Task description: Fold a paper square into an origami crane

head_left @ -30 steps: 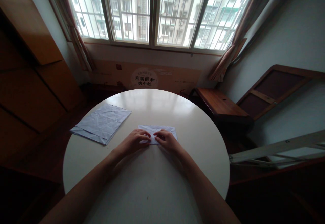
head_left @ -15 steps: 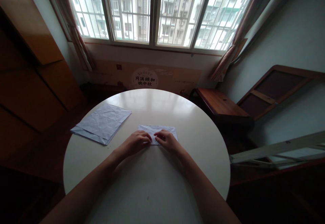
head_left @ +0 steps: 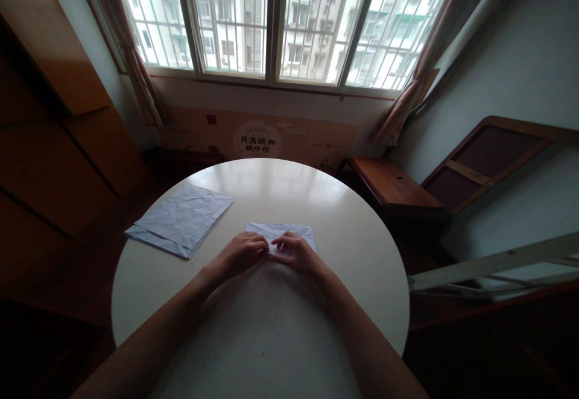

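There are two hands [head_left: 296,251], two lots of folded paper [head_left: 183,221] and one round table [head_left: 353,236]. I see two curtains [head_left: 140,73] and four windowpanes [head_left: 230,19].

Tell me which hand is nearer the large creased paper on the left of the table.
Left. The left hand is to the right of the large creased paper and a little nearer the person; the right hand is farther right, past the left hand.

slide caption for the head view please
Left hand and right hand at small creased paper on a round white table, larger folded paper to the left.
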Action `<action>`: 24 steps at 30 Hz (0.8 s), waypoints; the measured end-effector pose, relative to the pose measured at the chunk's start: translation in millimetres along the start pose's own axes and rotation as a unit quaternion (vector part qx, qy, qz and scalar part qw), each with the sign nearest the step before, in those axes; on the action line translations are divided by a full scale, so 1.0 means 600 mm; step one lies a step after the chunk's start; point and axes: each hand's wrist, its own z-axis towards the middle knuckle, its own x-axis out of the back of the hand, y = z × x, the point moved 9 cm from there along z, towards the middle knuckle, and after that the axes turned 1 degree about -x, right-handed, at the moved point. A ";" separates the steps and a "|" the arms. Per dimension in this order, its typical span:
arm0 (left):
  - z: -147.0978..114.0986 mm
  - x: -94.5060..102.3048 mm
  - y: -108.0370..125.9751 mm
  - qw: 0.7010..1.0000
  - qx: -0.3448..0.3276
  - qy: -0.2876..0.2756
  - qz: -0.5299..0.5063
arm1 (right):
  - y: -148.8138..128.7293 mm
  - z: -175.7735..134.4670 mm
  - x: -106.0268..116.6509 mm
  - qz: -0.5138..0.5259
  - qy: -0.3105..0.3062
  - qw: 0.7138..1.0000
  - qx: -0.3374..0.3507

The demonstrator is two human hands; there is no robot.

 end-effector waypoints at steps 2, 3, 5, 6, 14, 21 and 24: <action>0.000 0.003 -0.003 1.000 0.007 0.011 0.015 | -0.007 -0.001 -0.001 -0.035 -0.001 0.999 0.026; 0.000 0.006 -0.005 1.000 0.012 0.019 0.020 | -0.009 -0.001 -0.002 -0.046 0.000 0.998 0.034; 0.000 0.013 -0.006 0.999 0.015 0.029 0.022 | -0.011 0.000 -0.001 -0.060 0.004 0.997 0.042; 0.000 0.015 -0.006 0.999 0.013 0.029 0.019 | -0.012 0.000 0.001 -0.065 0.007 0.997 0.044; -0.009 0.042 -0.021 0.997 0.012 0.076 0.023 | -0.030 -0.002 0.012 -0.164 0.024 0.984 0.071; -0.013 0.054 -0.033 0.994 0.016 0.108 -0.005 | -0.021 -0.003 0.029 -0.229 0.036 0.970 0.072; -0.018 0.062 -0.043 0.995 0.021 0.095 0.018 | -0.007 -0.002 0.032 -0.223 0.035 0.973 0.058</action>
